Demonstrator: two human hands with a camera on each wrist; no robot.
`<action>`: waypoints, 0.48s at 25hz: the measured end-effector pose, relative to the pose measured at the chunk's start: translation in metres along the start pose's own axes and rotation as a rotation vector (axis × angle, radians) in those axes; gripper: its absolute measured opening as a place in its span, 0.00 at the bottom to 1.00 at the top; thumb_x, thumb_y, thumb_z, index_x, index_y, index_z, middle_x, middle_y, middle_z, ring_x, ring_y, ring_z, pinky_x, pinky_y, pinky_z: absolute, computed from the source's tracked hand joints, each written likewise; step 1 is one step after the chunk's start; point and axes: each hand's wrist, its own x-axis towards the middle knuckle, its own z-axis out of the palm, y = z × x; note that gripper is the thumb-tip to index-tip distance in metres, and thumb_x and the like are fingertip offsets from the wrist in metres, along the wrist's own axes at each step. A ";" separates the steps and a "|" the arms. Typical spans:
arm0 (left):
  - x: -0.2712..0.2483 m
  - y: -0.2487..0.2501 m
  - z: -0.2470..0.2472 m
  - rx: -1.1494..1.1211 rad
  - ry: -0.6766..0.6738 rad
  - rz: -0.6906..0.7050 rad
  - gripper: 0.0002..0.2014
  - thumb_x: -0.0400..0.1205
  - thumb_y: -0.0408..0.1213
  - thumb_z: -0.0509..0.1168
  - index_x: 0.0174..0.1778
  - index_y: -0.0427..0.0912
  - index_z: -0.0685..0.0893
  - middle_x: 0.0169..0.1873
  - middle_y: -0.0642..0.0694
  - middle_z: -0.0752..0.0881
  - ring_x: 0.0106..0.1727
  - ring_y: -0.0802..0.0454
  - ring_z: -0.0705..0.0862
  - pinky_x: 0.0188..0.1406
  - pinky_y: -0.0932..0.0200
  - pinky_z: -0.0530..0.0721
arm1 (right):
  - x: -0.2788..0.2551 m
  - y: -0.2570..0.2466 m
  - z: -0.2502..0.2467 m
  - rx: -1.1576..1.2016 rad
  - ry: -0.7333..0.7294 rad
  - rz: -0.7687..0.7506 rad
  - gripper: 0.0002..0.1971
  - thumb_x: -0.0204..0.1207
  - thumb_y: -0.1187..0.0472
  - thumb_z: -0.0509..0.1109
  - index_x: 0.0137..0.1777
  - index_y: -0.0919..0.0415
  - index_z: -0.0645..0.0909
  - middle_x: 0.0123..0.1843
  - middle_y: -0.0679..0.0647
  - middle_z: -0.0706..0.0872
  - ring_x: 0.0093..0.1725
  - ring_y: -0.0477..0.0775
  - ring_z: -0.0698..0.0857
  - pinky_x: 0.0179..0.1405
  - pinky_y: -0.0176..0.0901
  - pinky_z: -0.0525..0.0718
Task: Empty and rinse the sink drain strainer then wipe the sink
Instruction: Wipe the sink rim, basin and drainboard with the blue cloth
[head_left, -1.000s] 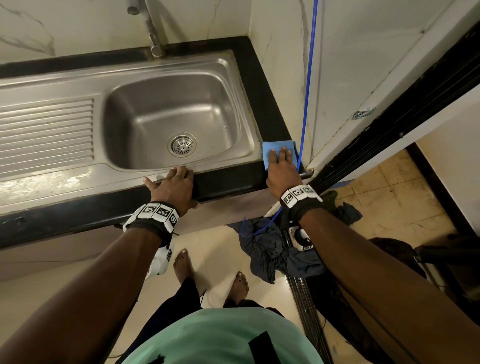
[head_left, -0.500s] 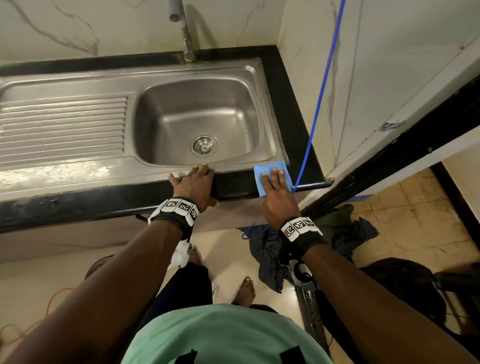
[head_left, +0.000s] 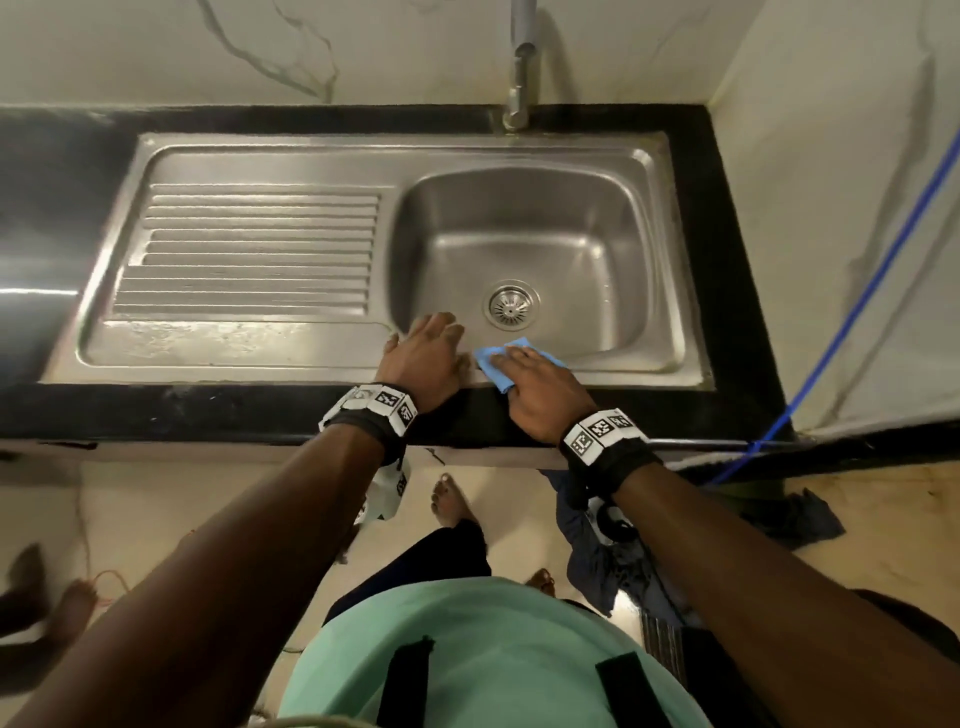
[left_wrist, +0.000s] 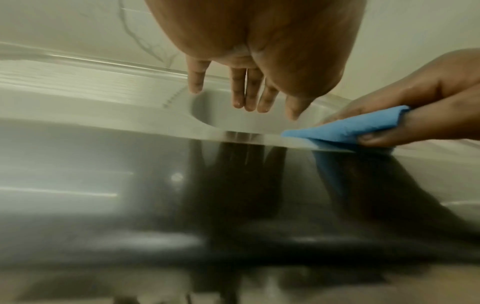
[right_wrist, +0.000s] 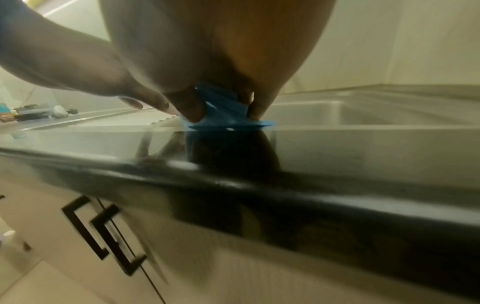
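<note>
The steel sink (head_left: 597, 208) has its round drain strainer (head_left: 510, 305) seated in the drain at the bottom of the basin. My left hand (head_left: 428, 348) rests flat on the sink's front rim with straight fingers (left_wrist: 249, 96) reaching over the basin edge. Just to its right, my right hand (head_left: 535, 379) holds a folded blue cloth (head_left: 491, 371) on the same rim. In the left wrist view the cloth (left_wrist: 345, 127) sits pinched between the right hand's fingers and thumb. The right wrist view shows the cloth (right_wrist: 223, 109) pressed on the rim under my right hand (right_wrist: 215, 61).
A tap (head_left: 519, 88) stands behind the basin and a ribbed draining board (head_left: 254, 249) lies to the left. Black counter (head_left: 208, 410) frames the sink. A blue cord (head_left: 857, 301) hangs along the right wall. Dark clothes (head_left: 597, 561) lie on the floor. Cabinet handles (right_wrist: 103, 226) are below.
My right hand has slid the blue cloth leftward from the counter's right front corner onto the sink's front rim, ending beside the left hand. The left hand stayed on the rim.
</note>
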 end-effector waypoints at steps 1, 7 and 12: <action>0.005 -0.017 -0.005 0.000 0.012 -0.031 0.24 0.89 0.47 0.60 0.81 0.45 0.75 0.84 0.48 0.69 0.86 0.46 0.64 0.79 0.26 0.70 | 0.013 -0.011 0.002 0.007 -0.034 0.005 0.28 0.79 0.64 0.60 0.81 0.57 0.69 0.82 0.57 0.71 0.82 0.58 0.68 0.81 0.51 0.65; 0.033 -0.094 -0.031 0.001 0.029 -0.142 0.24 0.88 0.43 0.59 0.81 0.43 0.73 0.86 0.46 0.67 0.88 0.44 0.61 0.77 0.25 0.71 | 0.076 -0.072 -0.008 0.092 -0.169 0.079 0.27 0.80 0.61 0.59 0.80 0.45 0.72 0.71 0.59 0.83 0.67 0.70 0.81 0.66 0.55 0.78; 0.059 -0.109 -0.038 -0.015 -0.033 -0.165 0.30 0.86 0.40 0.61 0.86 0.43 0.66 0.92 0.47 0.54 0.92 0.47 0.51 0.82 0.22 0.63 | 0.128 -0.083 -0.010 0.153 -0.287 0.185 0.15 0.78 0.57 0.58 0.59 0.52 0.84 0.64 0.62 0.86 0.62 0.69 0.83 0.57 0.49 0.77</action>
